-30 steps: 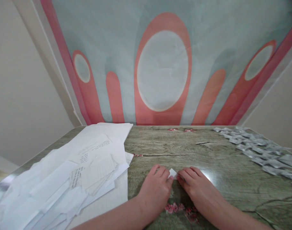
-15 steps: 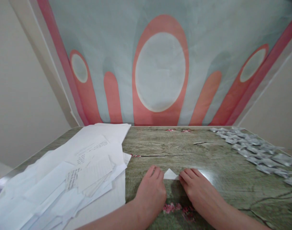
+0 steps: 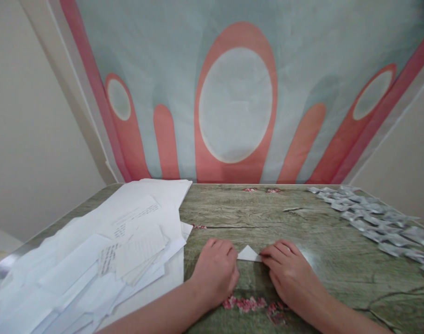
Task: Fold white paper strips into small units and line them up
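Note:
A small white folded paper [image 3: 248, 254], its top forming a point, is between my two hands near the front of the wood-patterned table [image 3: 240, 208]. My left hand [image 3: 217, 266] has curled fingers closed at the paper's left end. At the right end, my right hand [image 3: 285, 264] pinches the paper with its thumb and fingertips. Both ends of the paper are hidden by the fingers.
A large pile of white paper sheets [image 3: 76, 264], some printed, covers the table's left side. Rows of small folded grey-white pieces [image 3: 368, 214] lie at the right. A patterned wall covering [image 3: 236, 106] stands behind the table.
My left hand has turned slightly and its fingers are more curled over. My right hand's fingers have shifted a little at the paper's end. The whole view has moved slightly.

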A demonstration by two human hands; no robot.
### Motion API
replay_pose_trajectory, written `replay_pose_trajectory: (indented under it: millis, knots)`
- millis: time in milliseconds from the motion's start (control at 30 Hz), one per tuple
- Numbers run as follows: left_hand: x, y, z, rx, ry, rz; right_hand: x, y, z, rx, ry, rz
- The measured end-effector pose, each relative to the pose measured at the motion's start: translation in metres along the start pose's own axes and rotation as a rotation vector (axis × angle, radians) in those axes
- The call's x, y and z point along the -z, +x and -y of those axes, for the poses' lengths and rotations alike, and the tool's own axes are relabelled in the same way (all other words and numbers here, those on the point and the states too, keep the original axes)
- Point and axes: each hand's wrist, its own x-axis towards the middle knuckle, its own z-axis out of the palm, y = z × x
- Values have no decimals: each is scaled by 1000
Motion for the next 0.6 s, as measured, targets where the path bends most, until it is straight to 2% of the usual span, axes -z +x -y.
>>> replay_pose_trajectory:
  millis: [167, 367, 600]
  knots:
    - [-8, 4, 9, 96, -199, -59, 7, 4, 4, -106, 78, 61]
    - [-15, 4, 13, 88, -312, -75, 3, 4, 0, -149, 173, 124]
    - [-14, 6, 15, 56, -439, -88, -7, 2, -5, -166, 322, 103]
